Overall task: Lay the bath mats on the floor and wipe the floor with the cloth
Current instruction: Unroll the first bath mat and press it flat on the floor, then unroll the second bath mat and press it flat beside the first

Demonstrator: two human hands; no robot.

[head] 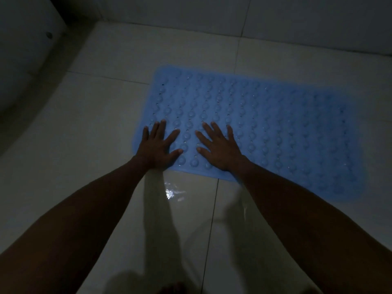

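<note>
Bath mat (265, 124): blue, bumpy with small holes, flat on the tiled floor (95, 124), centre toward 2 o'clock. Left hand (158, 145) and right hand (218, 148) palm-down on its 7 o'clock corner, fingers spread wide, gripping nothing. Looks like the laying step, pressing it down. Next probably: press along toward 3 o'clock. Wet sheen on tiles at 6 o'clock; no cloth visible.

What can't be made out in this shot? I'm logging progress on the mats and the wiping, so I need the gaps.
Head view:
- Cloth: not in frame.
- Any second mat: not visible; only one blue bath mat shows.
- The mat's far right end: dim and blurred.
- Mat under the left hand and right hand: covered by the flat palms.
</note>
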